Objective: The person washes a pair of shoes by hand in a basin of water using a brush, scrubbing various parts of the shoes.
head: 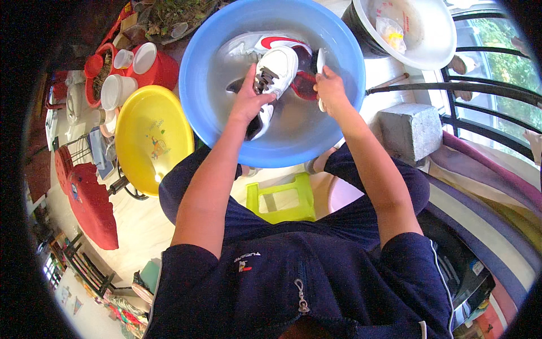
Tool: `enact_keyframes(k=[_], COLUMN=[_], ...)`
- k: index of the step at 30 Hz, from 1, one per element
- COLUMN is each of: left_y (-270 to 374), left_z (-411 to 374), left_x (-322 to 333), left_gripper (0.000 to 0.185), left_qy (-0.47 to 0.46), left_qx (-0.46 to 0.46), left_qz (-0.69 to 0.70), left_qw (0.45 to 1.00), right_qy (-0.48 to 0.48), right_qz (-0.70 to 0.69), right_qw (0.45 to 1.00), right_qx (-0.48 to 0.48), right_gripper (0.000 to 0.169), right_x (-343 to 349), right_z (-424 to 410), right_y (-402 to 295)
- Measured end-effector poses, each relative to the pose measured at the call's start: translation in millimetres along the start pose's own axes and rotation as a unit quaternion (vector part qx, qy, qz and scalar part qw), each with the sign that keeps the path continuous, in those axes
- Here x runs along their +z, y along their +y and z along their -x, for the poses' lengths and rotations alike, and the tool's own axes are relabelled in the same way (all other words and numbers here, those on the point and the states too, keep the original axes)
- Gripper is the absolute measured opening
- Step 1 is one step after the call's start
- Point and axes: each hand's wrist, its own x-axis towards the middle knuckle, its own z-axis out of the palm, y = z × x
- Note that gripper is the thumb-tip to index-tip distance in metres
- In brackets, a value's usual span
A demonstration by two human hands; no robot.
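A round blue plastic basin [211, 140] holds cloudy water. Over it my left hand [252, 95] grips a white sneaker [283, 68] with dark laces, its toe pointing up and to the right. Behind that shoe lies another white sneaker with a red swoosh [250, 43], partly in the water. At the basin's right side my right hand [331, 90] is closed around a white-handled brush [321, 59], whose dark bristles face left. Red and black parts of a shoe [304, 84] show between my hands; which shoe they belong to is hard to tell.
A yellow plastic basin [139, 127] leans to the left of the blue one. Beyond it are red and white containers [159, 68]. A white basin [423, 46] sits at upper right, near a grey block [410, 129] and black railings [465, 84]. Between my legs is a lime-green plastic stool [302, 195].
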Motion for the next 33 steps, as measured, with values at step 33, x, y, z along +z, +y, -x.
enact_keyframes(k=[33], left_y=[-16.2], left_z=[-12.6], left_x=[-3.0], left_gripper=[0.103], left_qy=[0.031], left_qx=[0.060], left_qz=[-0.064], left_qw=[0.996], right_qy=[-0.096], right_qz=[0.432], right_qw=[0.883], right_qx=[-0.155], right_gripper=[0.043], right_x=[5.8], right_z=[-15.3], right_y=[-59.5])
